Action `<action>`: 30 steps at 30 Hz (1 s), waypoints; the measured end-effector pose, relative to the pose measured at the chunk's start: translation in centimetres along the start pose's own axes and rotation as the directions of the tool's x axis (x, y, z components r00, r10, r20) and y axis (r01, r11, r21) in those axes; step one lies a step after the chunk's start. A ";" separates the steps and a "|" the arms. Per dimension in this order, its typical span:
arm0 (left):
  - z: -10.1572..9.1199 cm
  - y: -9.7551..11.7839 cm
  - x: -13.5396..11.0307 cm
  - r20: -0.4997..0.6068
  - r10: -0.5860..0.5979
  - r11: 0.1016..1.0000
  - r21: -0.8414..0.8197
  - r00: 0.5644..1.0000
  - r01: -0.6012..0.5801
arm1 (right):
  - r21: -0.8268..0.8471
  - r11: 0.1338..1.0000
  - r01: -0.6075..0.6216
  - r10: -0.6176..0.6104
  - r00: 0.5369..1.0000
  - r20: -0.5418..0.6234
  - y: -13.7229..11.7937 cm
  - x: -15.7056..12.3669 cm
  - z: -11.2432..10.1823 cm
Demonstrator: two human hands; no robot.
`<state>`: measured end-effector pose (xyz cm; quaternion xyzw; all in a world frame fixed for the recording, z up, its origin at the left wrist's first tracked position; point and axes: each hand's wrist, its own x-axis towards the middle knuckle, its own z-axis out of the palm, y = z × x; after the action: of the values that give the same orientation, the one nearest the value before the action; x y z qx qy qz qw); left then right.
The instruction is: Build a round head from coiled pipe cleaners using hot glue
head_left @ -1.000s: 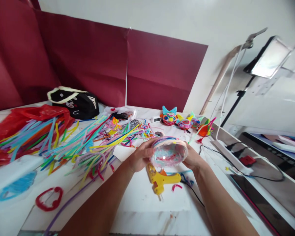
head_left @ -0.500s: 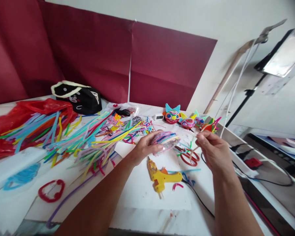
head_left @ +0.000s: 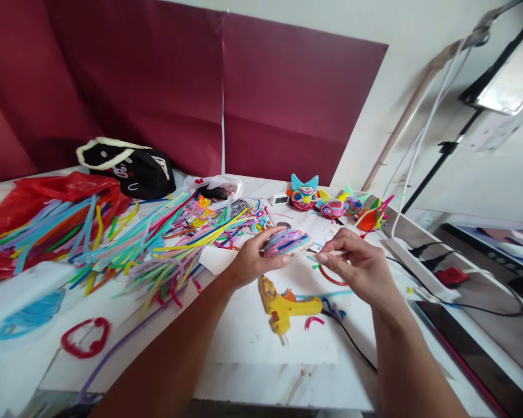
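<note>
My left hand [head_left: 253, 258] is wrapped round a rounded craft piece [head_left: 287, 241] striped in pink, blue and white, apparently made of pipe cleaners. Beside its right edge, my right hand [head_left: 359, 264] pinches a thin pale pipe cleaner [head_left: 310, 253], whose end reaches the piece; whether it is joined there I cannot tell. Below both hands a yellow glue gun [head_left: 290, 310] lies on a white sheet [head_left: 239, 339], nozzle toward the upper left. Red-handled scissors [head_left: 331, 277] are partly hidden behind my right hand.
Loose pipe cleaners [head_left: 165, 244] spread over the left, some on a red plastic bag [head_left: 76, 184]. A black bag [head_left: 133, 174] stands behind. Finished craft figures [head_left: 304, 197] sit at the back. On the right are a power strip [head_left: 422, 270] and a dark tablet-like device [head_left: 466, 348].
My right hand has moved left, bringing the pale pipe cleaner to the striped piece. It now covers more of the scissors. The view has shifted slightly.
</note>
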<state>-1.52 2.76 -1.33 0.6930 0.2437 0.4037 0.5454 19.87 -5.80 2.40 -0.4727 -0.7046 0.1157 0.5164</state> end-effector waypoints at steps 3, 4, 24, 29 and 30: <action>0.1 0.0 0.0 -0.008 0.009 1.000 0.006 1.000 -0.009 | -0.020 1.000 -0.009 0.009 1.000 -0.002 0.0 0.0 0.0; 0.1 0.0 0.0 -0.014 0.015 1.000 0.010 1.000 -0.014 | -0.025 1.000 -0.010 0.010 1.000 0.001 0.0 0.0 0.0; 0.3 0.0 0.0 0.030 0.012 0.990 0.138 0.999 -0.016 | -0.051 0.998 0.026 -0.022 0.997 0.073 0.2 0.1 0.0; 0.3 -0.3 0.1 0.049 0.015 0.990 0.136 0.999 -0.021 | -0.059 0.998 0.006 0.000 0.995 0.098 0.4 0.1 0.1; 0.3 -0.3 0.1 0.054 0.013 0.991 0.132 0.998 -0.020 | -0.061 0.998 0.004 0.002 0.995 0.100 0.4 0.1 0.1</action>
<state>-1.23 2.74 -1.59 0.7401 0.2498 0.3727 0.5009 19.99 -5.44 2.19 -0.4814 -0.7330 0.1173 0.4660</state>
